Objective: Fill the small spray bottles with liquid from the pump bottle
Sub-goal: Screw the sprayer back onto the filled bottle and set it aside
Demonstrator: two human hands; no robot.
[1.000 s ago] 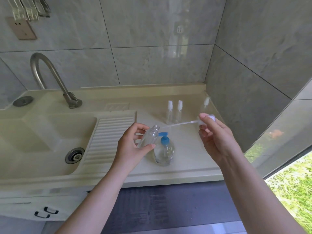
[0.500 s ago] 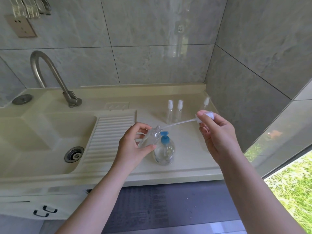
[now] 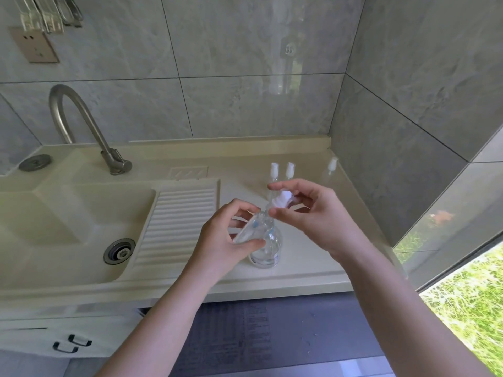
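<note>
My left hand (image 3: 223,240) grips a small clear spray bottle (image 3: 251,227), tilted with its neck up to the right. My right hand (image 3: 313,213) pinches the white spray cap (image 3: 283,201) right at that neck; its dip tube is inside the bottle or hidden. Behind and below them the clear pump bottle (image 3: 268,248) stands on the counter, its blue pump mostly hidden by my hands. Two capped small spray bottles (image 3: 281,171) stand farther back, and a third (image 3: 332,165) stands near the right wall.
A cream counter (image 3: 307,265) has a ribbed drainboard (image 3: 177,221) and a sink (image 3: 68,221) with a drain (image 3: 119,251) on the left. A metal tap (image 3: 81,126) arches over the sink. Tiled walls close the back and right; drawers sit below left.
My right hand has moved left with the spray cap, bringing it from out at the right to the neck of the small bottle; the long tube no longer shows. My left hand kept its hold.
</note>
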